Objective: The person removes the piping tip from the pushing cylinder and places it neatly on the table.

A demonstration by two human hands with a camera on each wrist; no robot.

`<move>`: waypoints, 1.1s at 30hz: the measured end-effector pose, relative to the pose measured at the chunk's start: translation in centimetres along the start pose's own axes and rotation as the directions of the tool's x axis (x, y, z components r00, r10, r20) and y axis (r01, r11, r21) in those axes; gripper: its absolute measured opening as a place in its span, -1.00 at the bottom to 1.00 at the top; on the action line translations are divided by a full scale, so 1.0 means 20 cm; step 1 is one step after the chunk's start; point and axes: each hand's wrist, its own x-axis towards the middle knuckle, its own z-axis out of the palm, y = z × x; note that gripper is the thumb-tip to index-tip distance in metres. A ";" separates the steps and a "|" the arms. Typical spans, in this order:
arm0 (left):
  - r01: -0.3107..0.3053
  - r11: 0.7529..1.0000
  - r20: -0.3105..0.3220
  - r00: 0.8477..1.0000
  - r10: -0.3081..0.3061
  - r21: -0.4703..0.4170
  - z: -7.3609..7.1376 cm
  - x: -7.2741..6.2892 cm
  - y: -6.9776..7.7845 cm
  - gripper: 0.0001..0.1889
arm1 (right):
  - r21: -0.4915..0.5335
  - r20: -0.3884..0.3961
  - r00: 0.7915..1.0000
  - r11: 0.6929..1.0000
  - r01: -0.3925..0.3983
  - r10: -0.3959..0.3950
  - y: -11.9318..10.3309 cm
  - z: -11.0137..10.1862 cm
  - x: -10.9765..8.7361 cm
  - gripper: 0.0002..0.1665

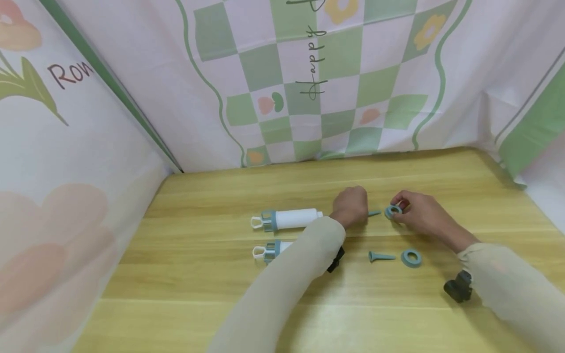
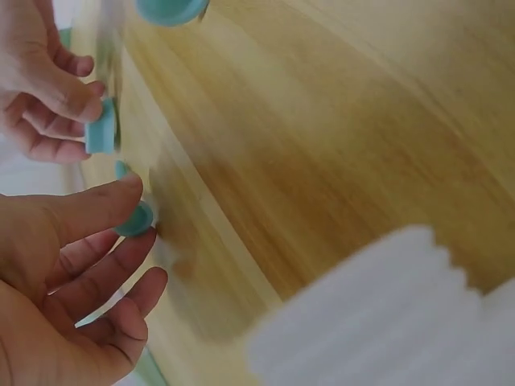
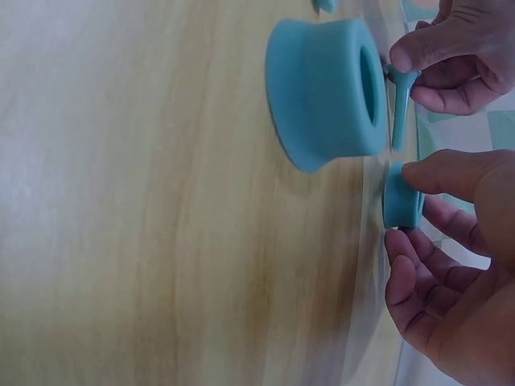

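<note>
My left hand (image 1: 351,206) pinches a small teal funnel-headed pin (image 3: 400,112) between thumb and fingers; its thin stem (image 1: 374,213) points right in the head view. Just to the right, my right hand (image 1: 421,213) pinches a teal flanged ring (image 3: 398,197) by its sides, low over the table. The pin's tip and the ring are close but apart. Nearer me lie a second teal pin (image 1: 379,256) and a second teal ring (image 1: 411,265), neither touched. A white cylinder (image 1: 295,218) with a teal slotted collar and white loop handle lies left of my left hand.
A second similar white cylinder (image 1: 286,245) lies nearer, mostly covered by my left sleeve (image 1: 291,274). Black devices (image 1: 459,287) sit at both wrists. Patterned fabric (image 1: 300,122) hangs along the back and left edges of the wooden table (image 1: 212,274).
</note>
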 end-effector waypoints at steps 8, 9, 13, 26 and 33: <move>-0.079 0.986 -0.017 0.996 0.082 0.145 0.00 -0.02 0.05 -0.81 | -0.002 -0.001 1.000 1.000 0.008 -0.008 0.00 -0.01 0.00 -0.65; -0.083 0.984 -0.021 0.996 0.087 0.156 0.00 -0.02 0.05 -0.83 | -0.003 -0.004 1.000 1.000 0.005 -0.005 0.00 -0.01 0.00 -0.65; -0.088 0.982 -0.020 0.996 0.092 0.169 0.00 -0.03 0.06 -0.87 | 0.000 -0.001 1.000 1.000 0.000 0.000 -0.01 -0.01 0.00 -0.62; -0.070 0.994 -0.014 0.997 0.071 0.086 0.02 -0.03 0.06 -0.93 | 0.014 0.004 0.999 0.999 -0.032 0.032 0.01 -0.03 -0.03 -0.37; -0.054 0.997 0.003 0.999 0.054 0.046 -0.02 -0.05 0.06 -0.91 | 0.001 -0.022 0.999 0.999 -0.046 0.046 0.01 -0.04 -0.08 -0.29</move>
